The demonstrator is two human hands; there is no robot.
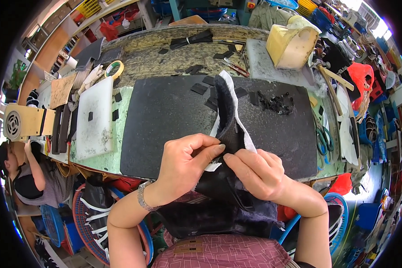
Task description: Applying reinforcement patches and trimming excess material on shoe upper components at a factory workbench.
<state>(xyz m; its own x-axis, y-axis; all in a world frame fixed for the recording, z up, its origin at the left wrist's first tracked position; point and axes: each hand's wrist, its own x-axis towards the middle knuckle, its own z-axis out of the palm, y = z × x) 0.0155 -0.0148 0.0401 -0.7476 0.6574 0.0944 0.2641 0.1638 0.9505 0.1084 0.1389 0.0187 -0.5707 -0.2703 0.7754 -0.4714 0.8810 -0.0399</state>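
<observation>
Between my hands, over the near part of a black work mat (161, 111), is a black shoe upper (226, 100) with dark fuzzy lining and a white strip along its edge. It stands upright, and its lower part hangs toward my lap. My left hand (183, 163) pinches its edge between thumb and fingers. Close beside it, my right hand (257, 172) is closed on the same upper, with the fingers curled over it. The fingertips nearly meet, and what lies under them is hidden. Small black patches (198, 88) and a heap of black scraps (277, 103) lie beyond.
A white board (94, 129) and tape roll (114, 69) lie left; scissors (324, 139) lie right. A yellowish container (290, 47) stands at the back right. Baskets (78, 210) with black pieces flank my lap. Another person (35, 174) sits at far left beside a beige machine (20, 123).
</observation>
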